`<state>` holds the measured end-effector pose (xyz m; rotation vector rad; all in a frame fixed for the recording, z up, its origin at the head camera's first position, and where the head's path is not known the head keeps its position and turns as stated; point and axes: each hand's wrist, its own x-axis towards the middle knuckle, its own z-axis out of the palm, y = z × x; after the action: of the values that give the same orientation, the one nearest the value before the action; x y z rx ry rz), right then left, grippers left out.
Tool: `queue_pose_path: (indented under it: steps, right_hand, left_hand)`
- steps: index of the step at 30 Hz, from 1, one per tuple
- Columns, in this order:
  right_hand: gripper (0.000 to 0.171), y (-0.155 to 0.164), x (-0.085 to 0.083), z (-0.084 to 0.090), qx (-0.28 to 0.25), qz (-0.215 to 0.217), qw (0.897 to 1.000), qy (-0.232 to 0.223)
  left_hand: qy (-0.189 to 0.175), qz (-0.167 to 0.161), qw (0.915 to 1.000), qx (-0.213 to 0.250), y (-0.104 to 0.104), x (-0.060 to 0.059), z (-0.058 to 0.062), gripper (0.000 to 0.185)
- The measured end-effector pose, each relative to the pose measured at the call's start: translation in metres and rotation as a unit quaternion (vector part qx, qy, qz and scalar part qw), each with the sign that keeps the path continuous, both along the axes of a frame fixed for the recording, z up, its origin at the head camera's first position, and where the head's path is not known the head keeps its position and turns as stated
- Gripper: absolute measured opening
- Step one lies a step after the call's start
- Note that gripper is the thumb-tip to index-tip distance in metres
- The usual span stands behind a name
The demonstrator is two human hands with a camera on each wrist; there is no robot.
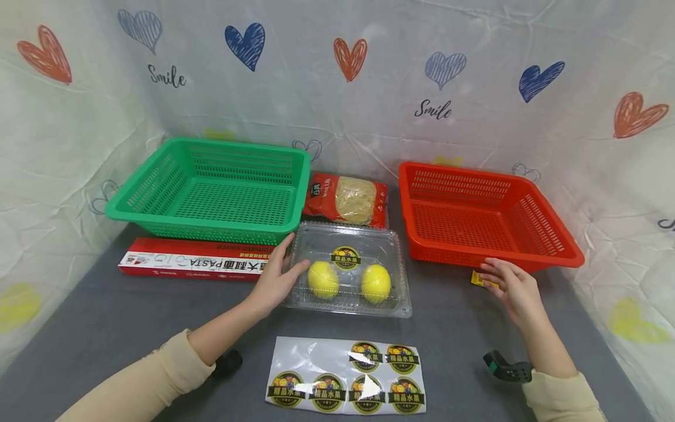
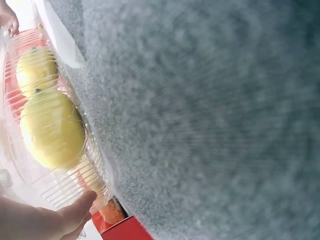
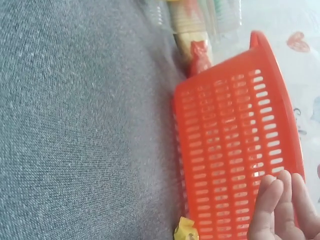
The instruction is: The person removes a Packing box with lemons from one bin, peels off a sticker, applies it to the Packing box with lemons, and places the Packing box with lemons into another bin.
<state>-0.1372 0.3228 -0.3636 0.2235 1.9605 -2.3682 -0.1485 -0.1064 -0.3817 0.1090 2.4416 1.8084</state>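
Observation:
A clear plastic clamshell box (image 1: 348,233) with two lemons (image 1: 323,279) inside lies closed in the middle of the table. On its lid is a round black-and-gold fruit sticker (image 1: 345,257). My left hand (image 1: 273,281) rests at the box's left side, fingers extended and thumb over the lid. The left wrist view shows that hand's fingertips (image 2: 86,202) by the box's ridged edge. At the right, my right hand (image 1: 514,290) hovers with loosely bent fingers in front of the red basket (image 1: 490,258), holding nothing visible. A small yellow packet (image 1: 477,279) lies beside it, partly hidden.
A green basket (image 1: 211,231) stands at the back left, behind a red-and-white pasta box (image 1: 195,261). Between the baskets lies a red bag of dry noodles (image 1: 348,199). A sheet of round stickers (image 1: 311,354) lies in front. A dark strap-like object (image 1: 506,368) shows near the right wrist.

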Motion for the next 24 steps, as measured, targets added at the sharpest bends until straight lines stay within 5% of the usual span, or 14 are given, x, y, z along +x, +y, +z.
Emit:
queue_pose_path:
  steps: [6,12,18,24]
  right_hand:
    - [0.027,0.006,-0.004,0.002,-0.077,0.009,0.996,-0.035]
    - [0.043,0.012,-0.012,0.000,-0.193,-0.001,0.980,-0.058]
    - [0.045,0.016,-0.017,-0.001,-0.250,-0.024,0.965,-0.073]
    - [0.064,0.016,-0.020,-0.002,-0.301,-0.012,0.951,-0.070]
  left_hand:
    - [-0.013,0.006,0.9997,0.022,0.002,-0.002,-0.002,0.068]
    - [0.000,0.003,0.9995,0.032,0.003,-0.002,-0.003,0.072]
    - [-0.009,-0.021,0.9992,0.033,0.001,-0.004,-0.005,0.078]
    - [-0.019,-0.030,0.9988,0.034,0.000,-0.005,-0.006,0.077]
